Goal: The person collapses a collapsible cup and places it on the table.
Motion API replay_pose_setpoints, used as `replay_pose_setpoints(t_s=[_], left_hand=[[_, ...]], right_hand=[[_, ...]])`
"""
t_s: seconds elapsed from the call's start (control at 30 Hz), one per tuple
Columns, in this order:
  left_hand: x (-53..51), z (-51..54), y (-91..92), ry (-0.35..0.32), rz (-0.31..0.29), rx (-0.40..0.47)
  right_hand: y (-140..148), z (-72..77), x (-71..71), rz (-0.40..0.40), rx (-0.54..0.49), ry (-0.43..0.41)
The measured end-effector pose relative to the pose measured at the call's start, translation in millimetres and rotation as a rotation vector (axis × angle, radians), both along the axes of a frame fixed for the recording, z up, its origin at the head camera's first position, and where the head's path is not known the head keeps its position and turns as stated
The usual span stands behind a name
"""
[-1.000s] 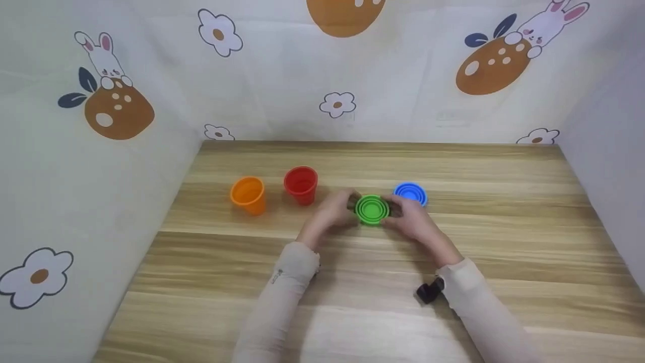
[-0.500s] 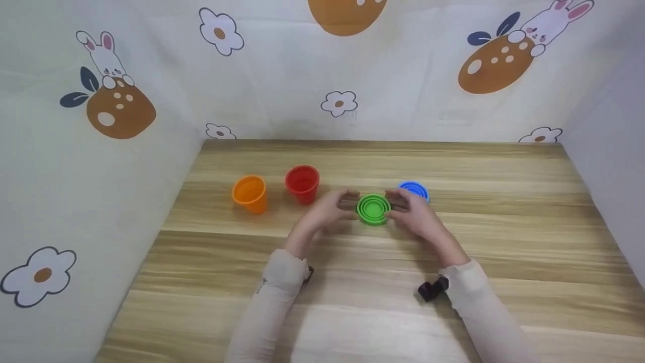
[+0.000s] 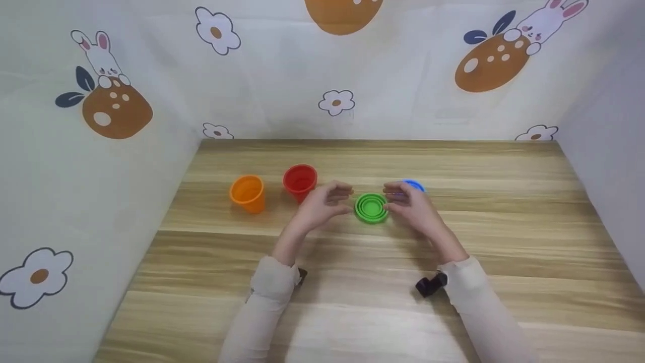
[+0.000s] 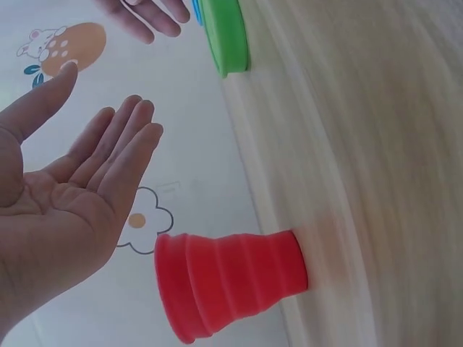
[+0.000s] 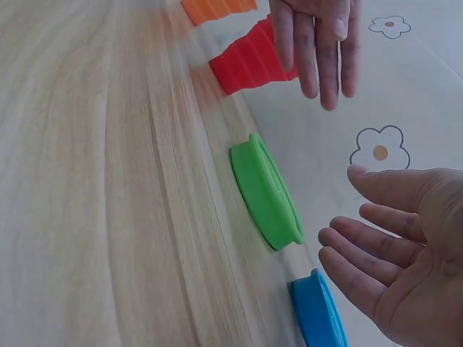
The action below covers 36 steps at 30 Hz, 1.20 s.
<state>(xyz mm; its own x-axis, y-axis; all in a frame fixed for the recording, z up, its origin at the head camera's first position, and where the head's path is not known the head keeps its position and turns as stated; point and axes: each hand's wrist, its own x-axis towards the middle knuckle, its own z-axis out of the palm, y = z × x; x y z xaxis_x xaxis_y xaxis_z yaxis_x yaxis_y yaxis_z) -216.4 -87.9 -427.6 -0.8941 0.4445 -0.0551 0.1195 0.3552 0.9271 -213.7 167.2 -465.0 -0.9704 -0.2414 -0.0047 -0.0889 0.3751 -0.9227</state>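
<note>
A green collapsible cup (image 3: 372, 207), folded flat into rings, lies on the table between both hands. My left hand (image 3: 322, 205) hovers to its left with fingers spread and holds nothing; the red cup (image 3: 300, 180) stands just behind that hand. On the other side, my right hand (image 3: 412, 209) hovers with loosely bent fingers, apart from the green cup in the right wrist view. Partly hidden behind the right hand is a flat blue collapsible cup (image 5: 318, 309). The red cup (image 4: 230, 282) appears upright and stretched to full height in the left wrist view.
An orange cup (image 3: 248, 193), also extended, stands left of the red one. The wooden table (image 3: 352, 302) meets a patterned cloth wall (image 3: 282, 75) at its back edge. A black wrist device (image 3: 431, 285) sits at the right sleeve.
Both hands have let go of the green cup, which stays flat on the table. The left hand has drawn away to the left, the right slightly up and apart.
</note>
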Motion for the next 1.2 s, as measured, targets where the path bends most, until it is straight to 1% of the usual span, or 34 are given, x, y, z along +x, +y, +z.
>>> replay_pose_setpoints(t_s=[0.17,0.23,0.4,0.53,0.63,0.77,0.9,1.0,1.1,1.2], left_hand=[[2.7,4.3,-10.8,0.013,0.075,0.005],[3.4,5.6,-14.7,0.018,0.103,0.004],[4.2,6.9,-22.6,0.054,0.148,0.018],[5.6,8.3,-28.5,0.064,0.191,0.061],[6.7,9.1,-33.1,0.077,0.247,0.091],[6.4,9.3,-38.5,0.144,0.318,0.108],[5.2,8.5,-42.3,0.206,0.353,0.167],[4.0,6.8,-44.8,0.232,0.376,0.204],[2.2,3.9,-47.1,0.249,0.411,0.183],[0.8,0.6,-49.6,0.236,0.454,0.126]], right_hand=[[-6.6,1.5,-1.0,-0.007,-0.026,0.005],[-10.0,1.0,-1.5,-0.009,-0.036,-0.009],[-20.3,-1.1,-3.9,-0.019,-0.066,-0.025],[-30.3,-2.4,-5.6,-0.018,-0.102,-0.008],[-38.7,-3.4,-6.2,-0.012,-0.124,0.001],[-51.1,-3.2,-6.8,-0.023,-0.145,0.009],[-62.6,-3.5,-8.0,-0.026,-0.166,0.024],[-70.3,-5.2,-8.6,-0.014,-0.162,0.035],[-77.7,-6.9,-8.5,0.002,-0.169,0.046],[-84.7,-8.5,-7.8,0.019,-0.197,0.059]])
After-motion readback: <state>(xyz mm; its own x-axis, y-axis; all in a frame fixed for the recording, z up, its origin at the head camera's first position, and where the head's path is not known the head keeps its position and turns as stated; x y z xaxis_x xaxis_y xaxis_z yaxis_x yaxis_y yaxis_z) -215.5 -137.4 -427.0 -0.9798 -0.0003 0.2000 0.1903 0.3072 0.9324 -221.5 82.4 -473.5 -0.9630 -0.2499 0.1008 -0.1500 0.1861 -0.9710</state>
